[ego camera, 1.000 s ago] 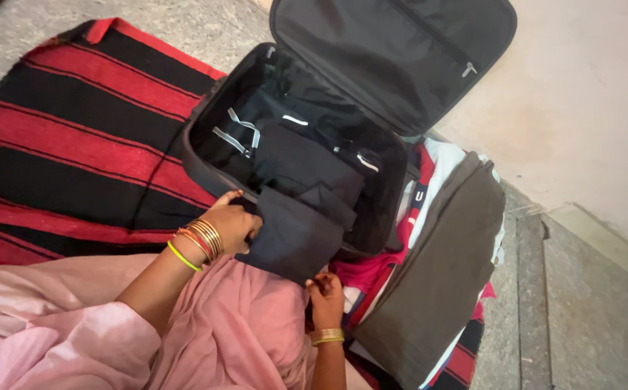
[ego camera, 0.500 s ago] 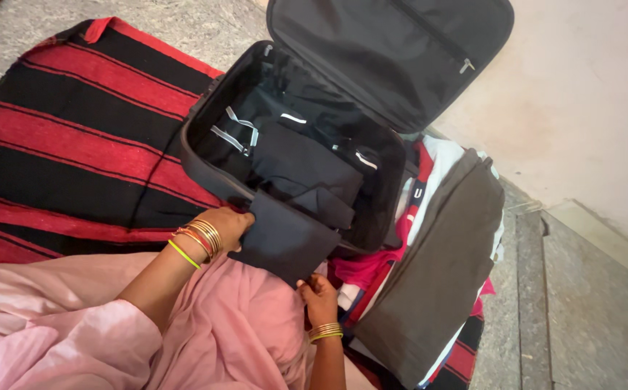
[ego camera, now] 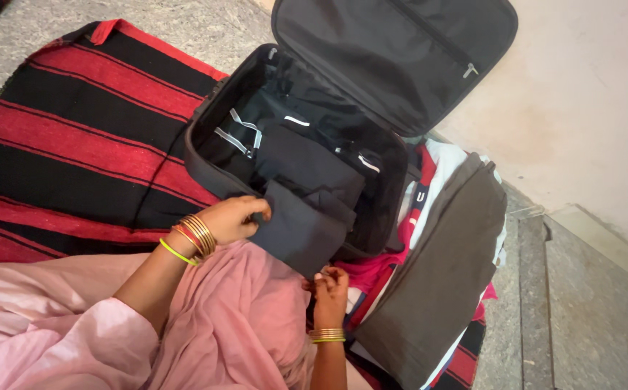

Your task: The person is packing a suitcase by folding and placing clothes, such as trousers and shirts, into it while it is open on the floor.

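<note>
The left hand (ego camera: 233,219) and right hand (ego camera: 330,283) each pinch an edge of a folded black garment (ego camera: 301,227), holding it over the near rim of the open suitcase (ego camera: 205,170). The suitcase rests on a red-and-black striped blanket (ego camera: 68,137), with a grey folded cloth (ego camera: 440,274) just beside it.

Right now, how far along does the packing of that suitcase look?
Partly done. Dark folded clothes already lie inside the open black suitcase. In hand: a folded dark garment hangs over the case's near rim, gripped by the left hand at one edge and the right hand at its lower corner. Left: a pile of red, white and olive clothes sits outside beside the case, and the lid stands open.
</note>
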